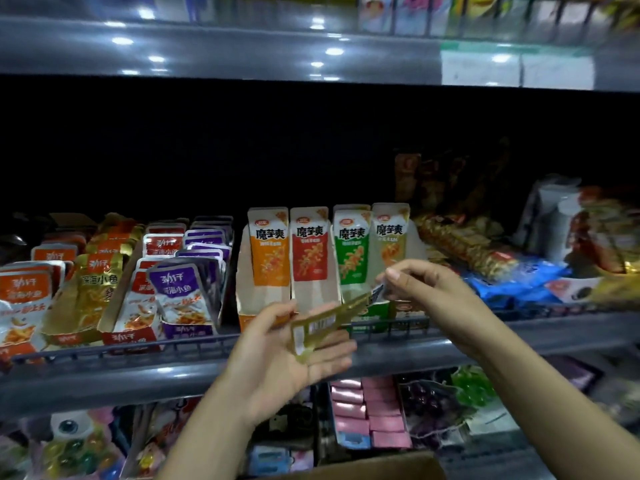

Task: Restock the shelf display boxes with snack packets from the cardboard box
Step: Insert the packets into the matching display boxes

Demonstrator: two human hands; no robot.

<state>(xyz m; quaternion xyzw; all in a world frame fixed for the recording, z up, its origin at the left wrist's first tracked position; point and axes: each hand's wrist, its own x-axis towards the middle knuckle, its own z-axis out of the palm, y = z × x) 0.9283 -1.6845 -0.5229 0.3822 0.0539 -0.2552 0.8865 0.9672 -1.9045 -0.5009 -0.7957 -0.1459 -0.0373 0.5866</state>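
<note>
**Gold packets held between two hands before the shelf**

A grey shelf (485, 344) with a low wire rail runs across the middle of the frame, its back lost in darkness. At centre on it stand the display boxes (249, 271), open-fronted card trays holding four upright packets in a row: orange (269, 247), red (309, 249), green (351, 247) and pale gold (391, 242). At left of the frame, further trays hold slanting rows of fish-snack packets (176, 289) in orange, gold, red and purple. At right, loose bagged snacks (512, 278) lie heaped. A lower shelf at the bottom holds pink packs (367, 410) and other sweets, blurred. The brown flap of the cardboard box (363, 467) shows at the bottom edge, right of centre.

Both forearms rise from the bottom of the frame. The left hand (291, 358), at lower centre, lies palm up with the fingers loosely curled under a small stack of gold snack packets (322, 327), the thumb pressing on the stack's near end. The stack slants up toward the right, barcode side showing. The right hand (426, 282), just right of centre, pinches the upper end of the stack between thumb and curled fingers. The packets hang in front of the display boxes' lower fronts, apart from them.
</note>
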